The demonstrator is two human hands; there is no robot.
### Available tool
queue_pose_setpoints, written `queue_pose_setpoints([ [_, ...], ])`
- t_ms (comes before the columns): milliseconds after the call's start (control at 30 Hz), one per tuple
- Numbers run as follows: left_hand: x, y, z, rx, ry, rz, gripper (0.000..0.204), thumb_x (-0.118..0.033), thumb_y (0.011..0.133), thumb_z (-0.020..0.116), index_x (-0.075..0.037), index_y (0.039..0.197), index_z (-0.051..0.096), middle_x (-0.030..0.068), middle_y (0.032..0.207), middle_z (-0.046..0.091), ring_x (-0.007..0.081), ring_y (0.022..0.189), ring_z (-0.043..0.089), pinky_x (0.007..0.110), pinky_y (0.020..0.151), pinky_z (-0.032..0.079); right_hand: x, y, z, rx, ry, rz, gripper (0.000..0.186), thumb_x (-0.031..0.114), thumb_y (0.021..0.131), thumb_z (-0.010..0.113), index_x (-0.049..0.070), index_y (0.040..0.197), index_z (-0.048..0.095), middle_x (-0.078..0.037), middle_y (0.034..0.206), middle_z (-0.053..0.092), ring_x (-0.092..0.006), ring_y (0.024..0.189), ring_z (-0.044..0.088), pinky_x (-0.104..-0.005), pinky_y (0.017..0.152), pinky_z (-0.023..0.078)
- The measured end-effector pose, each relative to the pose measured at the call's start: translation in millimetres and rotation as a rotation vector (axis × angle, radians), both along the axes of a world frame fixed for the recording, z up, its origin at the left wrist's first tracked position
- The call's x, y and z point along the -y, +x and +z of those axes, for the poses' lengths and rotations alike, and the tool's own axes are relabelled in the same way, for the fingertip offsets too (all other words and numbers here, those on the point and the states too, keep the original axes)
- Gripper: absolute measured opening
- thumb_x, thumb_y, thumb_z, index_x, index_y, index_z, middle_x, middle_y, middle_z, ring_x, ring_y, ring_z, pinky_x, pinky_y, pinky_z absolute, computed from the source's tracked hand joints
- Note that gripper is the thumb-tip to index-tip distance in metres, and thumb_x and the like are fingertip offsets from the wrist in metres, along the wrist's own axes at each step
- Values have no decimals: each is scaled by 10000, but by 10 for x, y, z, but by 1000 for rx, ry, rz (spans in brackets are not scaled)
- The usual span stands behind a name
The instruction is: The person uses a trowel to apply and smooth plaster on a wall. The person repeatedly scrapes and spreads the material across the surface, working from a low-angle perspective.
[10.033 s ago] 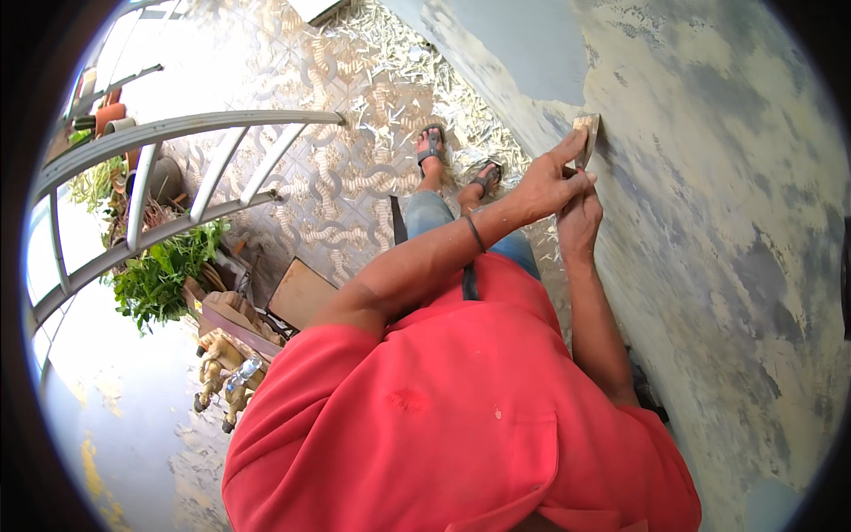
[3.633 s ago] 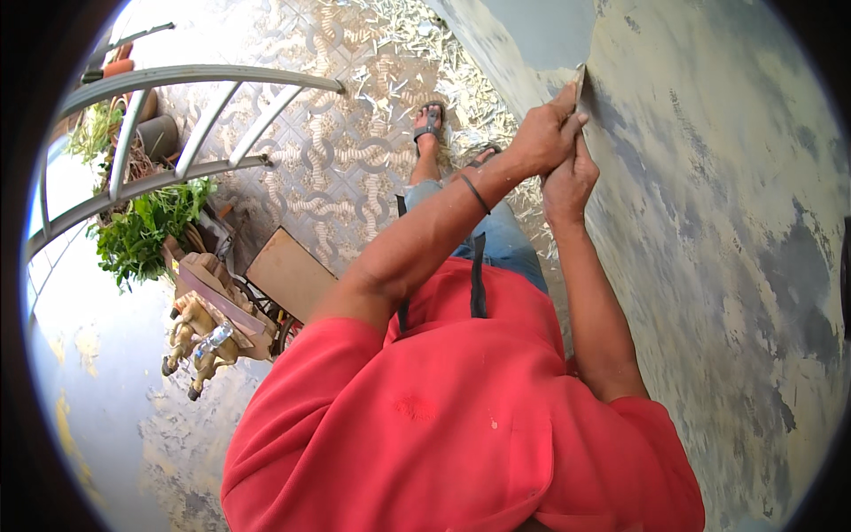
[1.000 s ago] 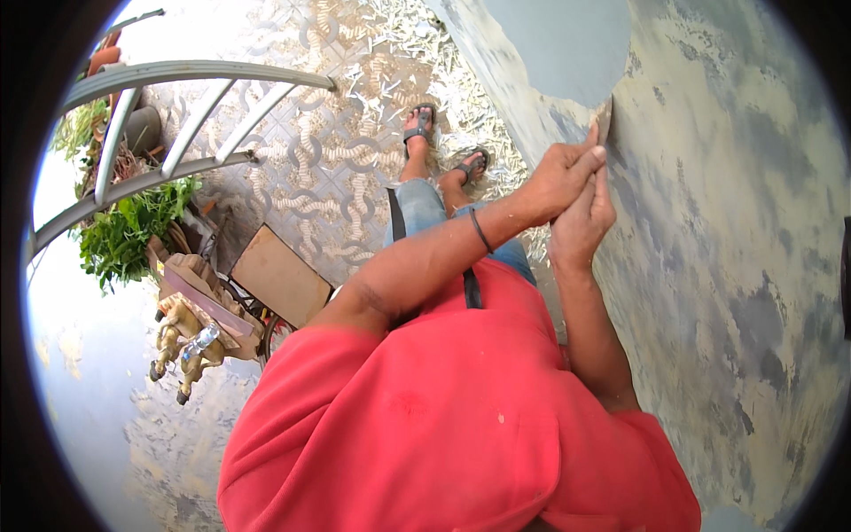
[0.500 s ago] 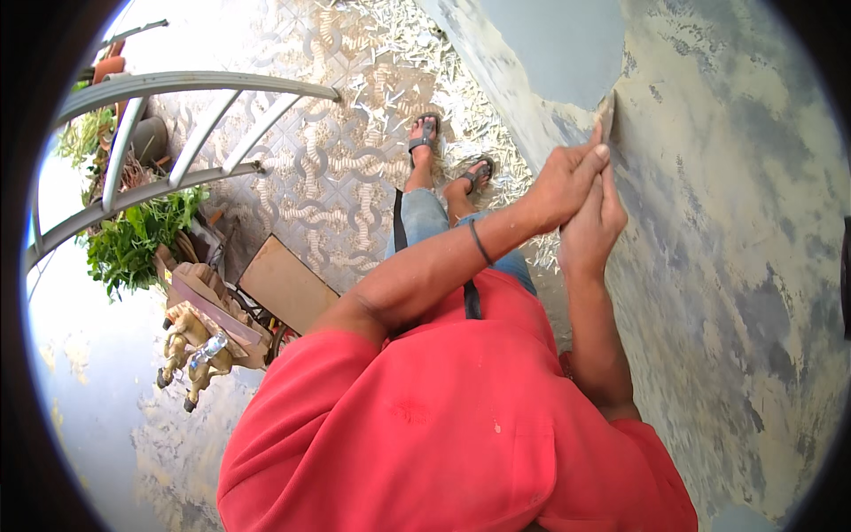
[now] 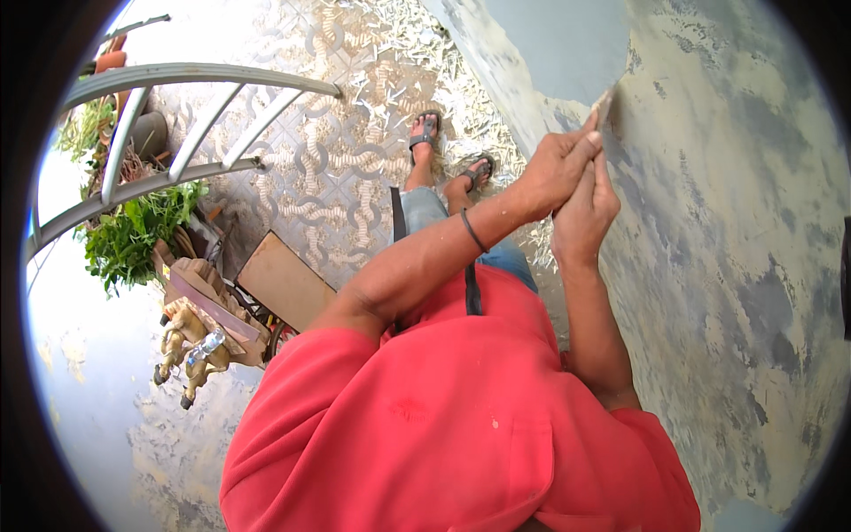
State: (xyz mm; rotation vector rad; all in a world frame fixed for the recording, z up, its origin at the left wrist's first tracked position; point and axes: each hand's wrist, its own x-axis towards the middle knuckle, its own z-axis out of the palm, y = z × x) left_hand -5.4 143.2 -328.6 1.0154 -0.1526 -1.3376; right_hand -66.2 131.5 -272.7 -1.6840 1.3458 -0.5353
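A scraper (image 5: 605,103) rests with its blade against the patchy wall (image 5: 700,230), just below the corner of a smooth grey area (image 5: 567,49). My left hand (image 5: 557,170), with a dark band on its wrist, is closed round the scraper's handle. My right hand (image 5: 585,217) lies against the left one from the right side, fingers stretched up along the tool and pressed together with it. Most of the handle is hidden by both hands.
Pale flakes (image 5: 465,106) cover the patterned tile floor (image 5: 328,168) along the wall's foot, around my sandalled feet. On the left stand a curved metal railing (image 5: 204,75), green plants (image 5: 133,244), a brown board (image 5: 285,282) and golden horse figures (image 5: 188,350) with a plastic bottle (image 5: 206,347).
Both hands have shifted slightly left and away from my body along the wall, still together on the scraper. Its blade stays near the edge of the grey area.
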Motion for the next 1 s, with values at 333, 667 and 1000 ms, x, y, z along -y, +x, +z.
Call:
queue_pose_setpoints([
  [333,11,-69,288,38,19,6,450,-328,1103,539,60,928,685,-31,729,574,46,721,482,263,616,450,-9,-163,108,64,61,-76,429,184,1120,433,-54,1460,544,-177,1166,734,-193,1033,691,-328,891,543],
  [667,63,-129,257,84,3,56,422,-286,1104,533,106,1061,684,14,770,614,60,774,507,255,668,478,5,-127,116,115,-10,-90,437,221,1126,454,-62,1447,543,-214,1171,740,-183,1058,687,-318,890,531],
  [1000,31,72,296,114,-27,51,419,-328,1116,530,36,993,699,-16,804,618,43,728,526,236,606,459,-35,-17,291,123,119,-118,434,176,1106,465,-80,1447,548,-195,1188,736,-191,1069,694,-294,896,530],
])
